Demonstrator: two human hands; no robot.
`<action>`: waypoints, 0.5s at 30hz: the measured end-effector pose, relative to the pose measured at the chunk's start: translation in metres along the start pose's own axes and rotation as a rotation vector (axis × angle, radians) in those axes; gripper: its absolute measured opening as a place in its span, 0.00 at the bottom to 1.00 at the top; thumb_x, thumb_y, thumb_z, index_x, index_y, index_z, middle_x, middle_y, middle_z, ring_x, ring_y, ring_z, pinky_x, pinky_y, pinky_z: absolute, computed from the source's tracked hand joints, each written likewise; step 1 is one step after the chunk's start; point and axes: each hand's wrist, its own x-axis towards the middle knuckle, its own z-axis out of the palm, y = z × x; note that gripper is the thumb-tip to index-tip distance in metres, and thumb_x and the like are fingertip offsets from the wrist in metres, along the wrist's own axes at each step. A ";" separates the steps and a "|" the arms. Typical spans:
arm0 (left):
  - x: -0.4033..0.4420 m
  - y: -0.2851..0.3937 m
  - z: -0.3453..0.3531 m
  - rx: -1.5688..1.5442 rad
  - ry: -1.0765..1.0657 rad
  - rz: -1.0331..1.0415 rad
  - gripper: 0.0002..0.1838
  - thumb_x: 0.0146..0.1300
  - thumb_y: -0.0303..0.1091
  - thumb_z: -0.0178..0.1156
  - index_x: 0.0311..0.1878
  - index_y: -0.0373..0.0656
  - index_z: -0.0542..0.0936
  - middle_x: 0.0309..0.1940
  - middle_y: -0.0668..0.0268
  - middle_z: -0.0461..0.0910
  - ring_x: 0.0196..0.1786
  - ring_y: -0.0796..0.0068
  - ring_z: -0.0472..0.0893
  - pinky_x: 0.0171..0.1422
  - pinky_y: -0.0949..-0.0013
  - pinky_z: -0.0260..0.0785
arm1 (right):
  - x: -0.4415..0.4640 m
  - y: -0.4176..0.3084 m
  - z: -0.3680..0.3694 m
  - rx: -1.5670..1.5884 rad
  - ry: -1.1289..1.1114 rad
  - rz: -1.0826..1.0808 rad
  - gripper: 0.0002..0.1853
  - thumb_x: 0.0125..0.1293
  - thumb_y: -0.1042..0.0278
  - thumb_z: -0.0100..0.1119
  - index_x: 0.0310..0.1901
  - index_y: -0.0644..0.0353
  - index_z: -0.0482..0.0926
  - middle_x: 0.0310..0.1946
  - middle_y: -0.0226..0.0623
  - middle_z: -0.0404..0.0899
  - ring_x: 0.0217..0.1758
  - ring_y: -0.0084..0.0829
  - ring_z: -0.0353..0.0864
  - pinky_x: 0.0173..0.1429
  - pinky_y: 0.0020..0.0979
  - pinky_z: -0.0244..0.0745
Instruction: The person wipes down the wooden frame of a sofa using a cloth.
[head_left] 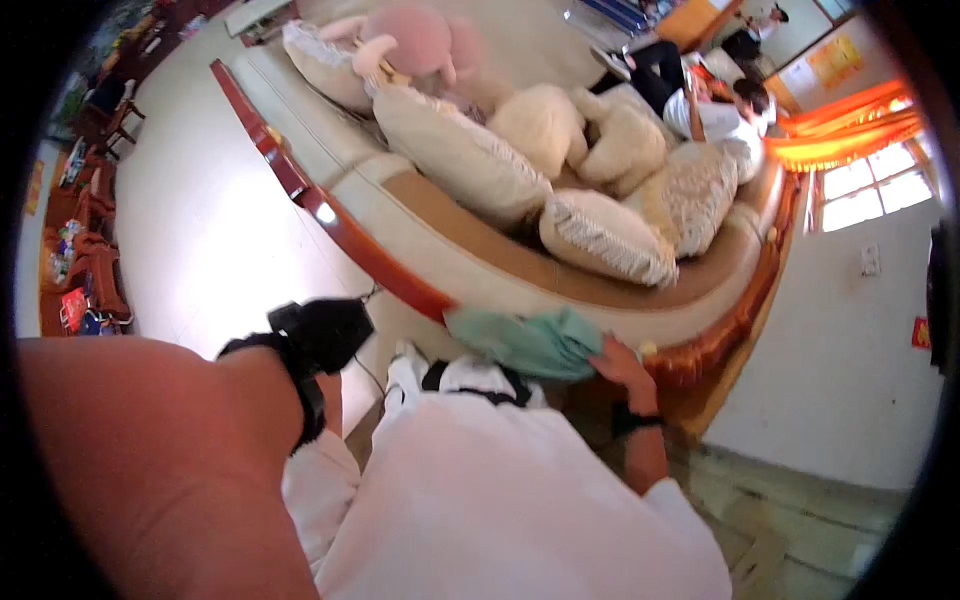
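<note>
My right hand [622,362] is closed on a green cloth [540,342], which lies against the wooden trim and outer back of a curved beige sofa [410,235]. A black band circles the right wrist. On the left, my arm crosses the near side of the view with a black device strapped at the wrist; the left hand is mostly hidden behind it, and its fingers cannot be made out.
Several cushions [455,150] and a pink plush toy [410,40] rest on the sofa. A person [715,115] in a white top reclines at its far right. Wooden chairs [120,120] stand at the left, and a window [870,190] is on the right wall.
</note>
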 end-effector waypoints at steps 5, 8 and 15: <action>0.004 -0.023 0.026 -0.041 -0.024 0.011 0.26 0.54 0.43 0.71 0.54 0.42 0.77 0.45 0.60 0.77 0.44 0.66 0.77 0.53 0.65 0.68 | -0.040 0.028 -0.044 -0.272 -0.070 0.393 0.30 0.57 0.62 0.61 0.62 0.63 0.72 0.56 0.58 0.76 0.60 0.59 0.73 0.66 0.52 0.65; 0.008 -0.025 0.042 -0.027 -0.043 0.005 0.25 0.55 0.43 0.70 0.53 0.43 0.77 0.43 0.61 0.77 0.43 0.66 0.77 0.51 0.65 0.68 | -0.023 0.035 -0.029 -0.269 -0.085 0.320 0.29 0.53 0.63 0.60 0.58 0.64 0.74 0.52 0.57 0.78 0.56 0.58 0.76 0.61 0.55 0.68; 0.023 -0.018 0.065 -0.032 -0.041 -0.011 0.23 0.56 0.44 0.69 0.50 0.44 0.77 0.40 0.62 0.77 0.40 0.66 0.77 0.48 0.65 0.68 | 0.037 -0.036 0.037 -0.019 -0.012 0.005 0.26 0.51 0.63 0.58 0.53 0.64 0.75 0.45 0.57 0.80 0.51 0.56 0.79 0.54 0.49 0.75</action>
